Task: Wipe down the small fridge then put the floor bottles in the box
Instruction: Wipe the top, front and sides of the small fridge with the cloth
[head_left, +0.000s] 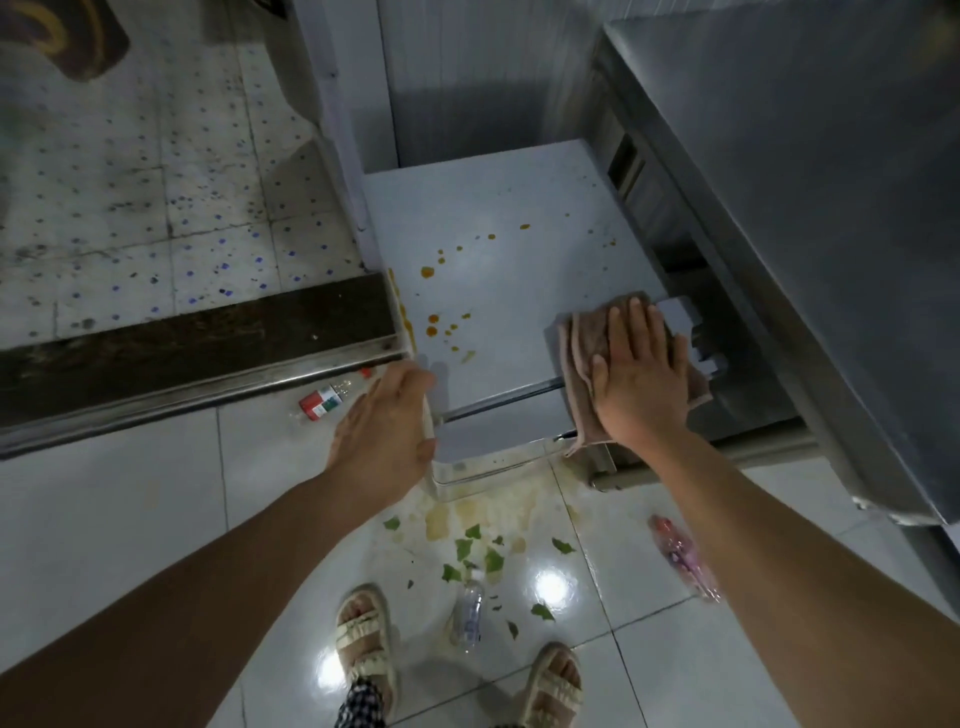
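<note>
Brown cloth (592, 338) under flat right hand (639, 379)

Smooth, faintly glossy white top on the small fridge (498, 218), spotted with orange drips. Soft brownish terry cloth (587, 338) lies flat on its right side. Brushed metal cabinet (779, 182) far right, dull sheen. Near floor tiles (130, 509) are glossy white, throwing back lamp glare. Clear plastic bottle (467, 613) between the woven sandals (363, 639); far left tiles matt, speckled, grimy.
</note>
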